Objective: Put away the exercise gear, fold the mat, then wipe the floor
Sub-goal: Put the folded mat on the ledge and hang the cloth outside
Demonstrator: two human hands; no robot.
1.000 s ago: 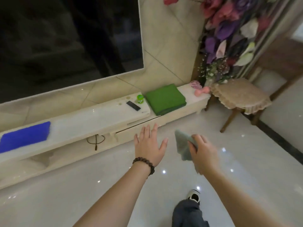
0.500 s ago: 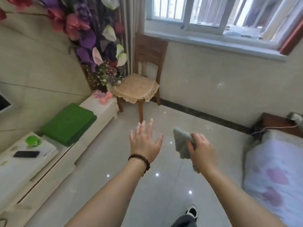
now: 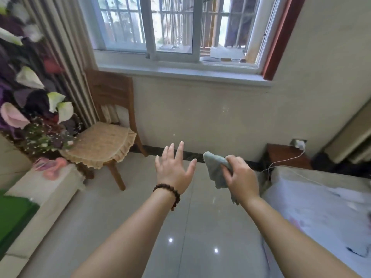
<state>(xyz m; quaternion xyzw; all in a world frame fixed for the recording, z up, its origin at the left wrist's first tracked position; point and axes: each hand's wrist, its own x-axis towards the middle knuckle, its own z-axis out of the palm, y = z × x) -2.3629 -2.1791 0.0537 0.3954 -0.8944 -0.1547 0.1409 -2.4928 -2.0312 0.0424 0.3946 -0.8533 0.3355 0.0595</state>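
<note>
My right hand (image 3: 240, 177) grips a grey-green cloth (image 3: 215, 170), which hangs crumpled in front of me above the glossy tiled floor (image 3: 140, 217). To its left my left hand (image 3: 174, 169), with a bead bracelet at the wrist, is held out flat, its fingers spread and nothing in it. On the low white cabinet (image 3: 46, 189) at the left lie the folded green mat (image 3: 14, 215) and pink dumbbells (image 3: 51, 167).
A wooden chair (image 3: 108, 125) with a beige cushion stands by the wall under the window. Artificial flowers (image 3: 30, 97) fill the left corner. A bed with a white patterned cover (image 3: 321, 217) borders the right; a brown nightstand (image 3: 287, 155) with a charger cable stands behind it.
The view has swung right, from the TV and cabinet to the window wall and bed. Both hands keep the same pose, the right one still gripping the cloth.
</note>
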